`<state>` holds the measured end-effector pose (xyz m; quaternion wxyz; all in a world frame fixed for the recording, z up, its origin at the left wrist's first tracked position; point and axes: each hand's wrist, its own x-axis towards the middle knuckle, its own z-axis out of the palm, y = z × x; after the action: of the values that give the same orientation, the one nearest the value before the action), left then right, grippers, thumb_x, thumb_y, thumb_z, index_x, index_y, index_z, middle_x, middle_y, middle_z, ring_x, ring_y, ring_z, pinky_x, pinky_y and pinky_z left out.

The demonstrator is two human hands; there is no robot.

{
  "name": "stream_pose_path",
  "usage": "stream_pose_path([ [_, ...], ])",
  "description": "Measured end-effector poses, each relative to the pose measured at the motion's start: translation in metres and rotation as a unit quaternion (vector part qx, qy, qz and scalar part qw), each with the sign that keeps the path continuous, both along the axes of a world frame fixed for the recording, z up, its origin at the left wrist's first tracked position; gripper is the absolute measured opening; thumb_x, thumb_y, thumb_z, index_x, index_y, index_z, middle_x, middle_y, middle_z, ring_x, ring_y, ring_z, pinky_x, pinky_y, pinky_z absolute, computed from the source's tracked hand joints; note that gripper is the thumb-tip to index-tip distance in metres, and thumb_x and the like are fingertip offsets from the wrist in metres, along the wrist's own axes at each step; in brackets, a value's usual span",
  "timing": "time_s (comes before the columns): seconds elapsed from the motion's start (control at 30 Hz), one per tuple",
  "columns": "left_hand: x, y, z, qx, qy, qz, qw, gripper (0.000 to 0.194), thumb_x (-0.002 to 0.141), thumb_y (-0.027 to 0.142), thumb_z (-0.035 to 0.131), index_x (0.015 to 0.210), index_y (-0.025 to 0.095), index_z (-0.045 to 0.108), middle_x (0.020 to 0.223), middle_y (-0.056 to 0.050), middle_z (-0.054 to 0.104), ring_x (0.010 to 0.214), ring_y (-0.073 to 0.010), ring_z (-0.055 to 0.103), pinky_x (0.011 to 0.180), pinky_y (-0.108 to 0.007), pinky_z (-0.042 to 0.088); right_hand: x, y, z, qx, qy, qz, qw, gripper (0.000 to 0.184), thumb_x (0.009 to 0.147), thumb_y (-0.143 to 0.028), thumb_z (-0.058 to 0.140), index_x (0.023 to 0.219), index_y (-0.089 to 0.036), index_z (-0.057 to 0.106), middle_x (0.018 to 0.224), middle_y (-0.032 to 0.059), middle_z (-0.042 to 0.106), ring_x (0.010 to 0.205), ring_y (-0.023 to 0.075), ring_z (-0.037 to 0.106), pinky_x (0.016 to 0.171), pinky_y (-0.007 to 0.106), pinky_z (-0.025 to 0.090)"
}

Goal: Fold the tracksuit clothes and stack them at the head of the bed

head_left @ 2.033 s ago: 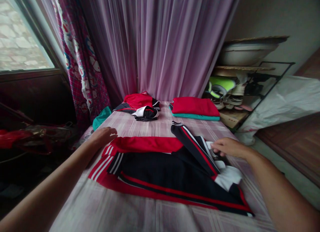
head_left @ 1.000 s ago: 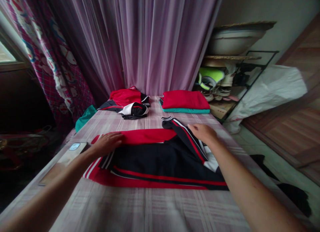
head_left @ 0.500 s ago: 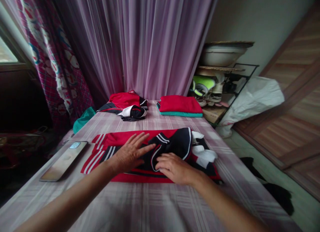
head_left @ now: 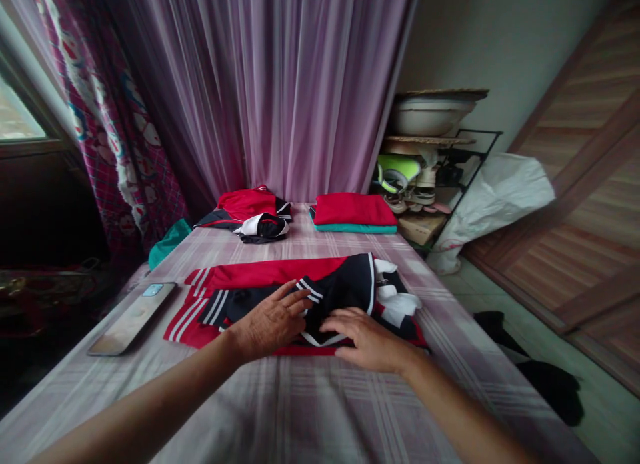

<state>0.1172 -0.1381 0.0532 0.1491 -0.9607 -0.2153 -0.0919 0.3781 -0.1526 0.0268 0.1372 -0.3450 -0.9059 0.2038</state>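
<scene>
A red and black jacket [head_left: 350,284] with white stripes and white trim lies folded lengthwise on the bed in front of me. My left hand [head_left: 275,321] rests on its middle, beside a striped cuff. The fingers there are bent together over the black cloth, and the thumb is hidden. Just right of it, my right hand [head_left: 367,337] lies over the black fabric at the white-edged hem. Its fingers reach left across the cloth, with the thumb apart below. White cloth [head_left: 400,303] sticks out at the jacket's right end.
A phone [head_left: 133,319] lies left of the jacket. Farther back are a loosely heaped red and black garment [head_left: 247,204] and a folded red and teal stack [head_left: 354,211]. Purple curtains [head_left: 305,97] hang behind. A shoe rack [head_left: 475,164] and white sack [head_left: 505,191] stand right.
My left hand has moved right and down onto the jacket, its spread fingers drawing in. The white-edged black hem now sits lower between my hands. My right hand's thumb has spread away from its fingers.
</scene>
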Motion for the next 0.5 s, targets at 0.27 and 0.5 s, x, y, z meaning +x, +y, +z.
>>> stream_pose_path([
  [0.27, -0.029, -0.023, 0.033, -0.017, 0.003, 0.034, 0.999, 0.017, 0.086, 0.038, 0.068, 0.081, 0.022, 0.071, 0.136, -0.001, 0.062, 0.140, -0.0243, 0.042, 0.127, -0.044, 0.009, 0.085, 0.062, -0.011, 0.119, -0.130, -0.204, 0.963, 0.045, 0.081, -0.008, 0.047, 0.115, -0.026, 0.070, 0.130, 0.0070, 0.067, 0.132, 0.0270, 0.050, 0.111, 0.054, 0.030],
  [0.5, -0.053, -0.028, 0.057, -0.108, -0.020, 0.069, 0.992, 0.009, 0.086, 0.033, 0.068, 0.090, 0.026, 0.070, 0.129, 0.001, 0.068, 0.138, -0.0220, 0.045, 0.124, -0.046, 0.013, 0.087, 0.101, -0.008, 0.138, -0.160, -0.198, 0.957, 0.023, 0.090, -0.018, 0.052, 0.099, -0.025, 0.072, 0.119, 0.0081, 0.071, 0.128, 0.0290, 0.052, 0.105, 0.046, 0.037],
])
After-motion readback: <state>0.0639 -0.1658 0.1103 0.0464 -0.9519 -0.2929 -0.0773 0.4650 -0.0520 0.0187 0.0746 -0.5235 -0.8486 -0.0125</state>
